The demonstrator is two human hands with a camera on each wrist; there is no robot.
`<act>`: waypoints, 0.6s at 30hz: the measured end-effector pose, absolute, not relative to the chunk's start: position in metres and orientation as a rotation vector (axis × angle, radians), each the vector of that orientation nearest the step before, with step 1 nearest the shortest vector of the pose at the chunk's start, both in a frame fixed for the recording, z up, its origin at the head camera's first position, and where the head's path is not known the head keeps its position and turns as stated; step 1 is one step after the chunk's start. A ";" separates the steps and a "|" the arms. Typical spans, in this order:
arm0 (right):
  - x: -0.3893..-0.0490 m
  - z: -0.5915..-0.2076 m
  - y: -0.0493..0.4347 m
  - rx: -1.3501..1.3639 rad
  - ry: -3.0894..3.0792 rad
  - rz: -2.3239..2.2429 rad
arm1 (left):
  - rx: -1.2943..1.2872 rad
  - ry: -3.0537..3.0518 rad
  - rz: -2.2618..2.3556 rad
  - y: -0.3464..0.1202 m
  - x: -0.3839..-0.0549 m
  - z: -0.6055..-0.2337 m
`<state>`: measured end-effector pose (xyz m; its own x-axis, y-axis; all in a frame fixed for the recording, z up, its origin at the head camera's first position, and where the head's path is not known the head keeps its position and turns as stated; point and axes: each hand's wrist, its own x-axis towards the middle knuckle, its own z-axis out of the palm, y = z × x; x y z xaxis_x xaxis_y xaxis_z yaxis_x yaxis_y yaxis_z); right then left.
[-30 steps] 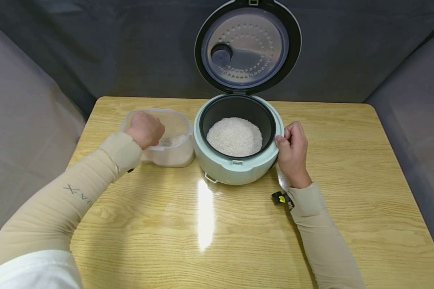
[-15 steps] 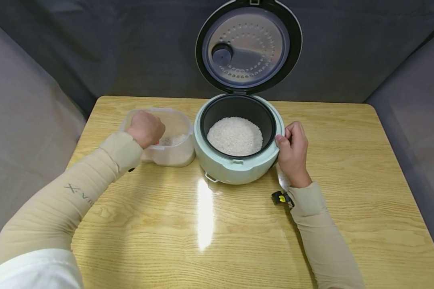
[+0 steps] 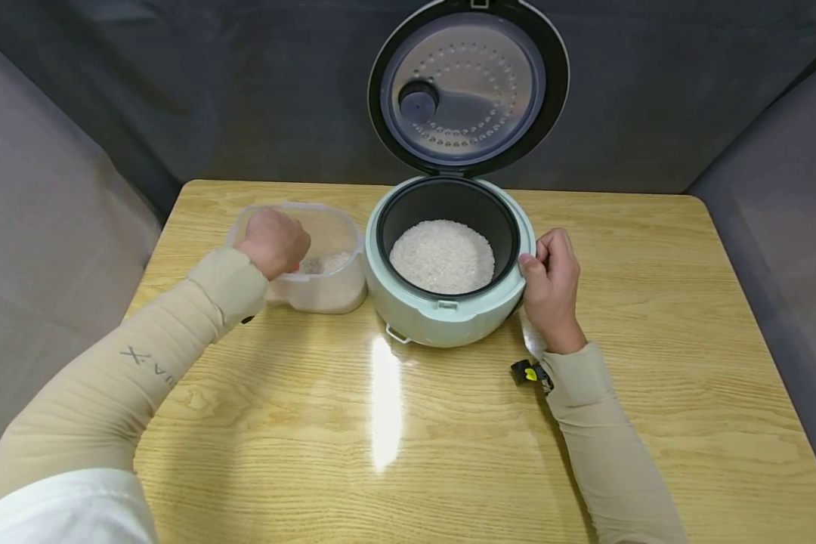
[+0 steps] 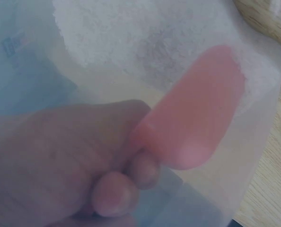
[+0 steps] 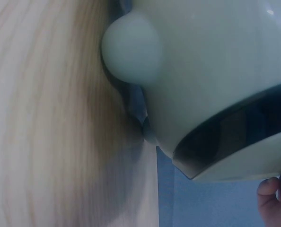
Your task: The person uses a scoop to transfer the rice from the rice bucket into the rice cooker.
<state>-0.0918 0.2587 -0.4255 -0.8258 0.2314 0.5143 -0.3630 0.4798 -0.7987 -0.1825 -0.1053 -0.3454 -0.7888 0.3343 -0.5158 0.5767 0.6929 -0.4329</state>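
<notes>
My left hand (image 3: 274,242) reaches down into a clear plastic container (image 3: 333,295) of rice (image 4: 117,33). In the left wrist view its fingers grip the handle of a red scoop (image 4: 197,109), whose bowl lies at the rice; the head view shows only a speck of red below the hand. Beside the container stands a pale green rice cooker (image 3: 442,325) with white rice (image 3: 442,257) heaped in its dark inner pot (image 3: 442,200). My right hand (image 3: 552,291) grips the cooker's right rim, thumb on top; in the right wrist view its fingertips (image 5: 268,187) show at the lower right.
The cooker's lid (image 3: 472,83) stands raised behind the pot, before a dark cloth backdrop (image 3: 279,91). A wooden table (image 3: 299,438) bears everything. A small black and yellow device (image 3: 530,373) sits by the right wrist. Grey cloth walls flank both sides.
</notes>
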 end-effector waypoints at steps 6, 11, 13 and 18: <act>-0.092 -0.427 0.259 0.114 -2.159 1.344 | 0.706 2.495 -0.839 -0.105 -0.181 -0.344; -0.092 -0.427 0.260 0.113 -2.167 1.344 | 0.692 2.506 -0.821 -0.105 -0.182 -0.345; -0.092 -0.427 0.260 0.111 -2.167 1.345 | 0.691 2.507 -0.818 -0.106 -0.182 -0.346; -0.092 -0.426 0.258 0.104 -2.160 1.348 | 0.702 2.497 -0.828 -0.106 -0.182 -0.345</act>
<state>-0.0915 0.2582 -0.4257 -0.8262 0.2325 0.5131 -0.3587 0.4851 -0.7975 -0.1818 -0.1062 -0.3450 -0.7862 0.3288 -0.5233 0.5763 0.6960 -0.4284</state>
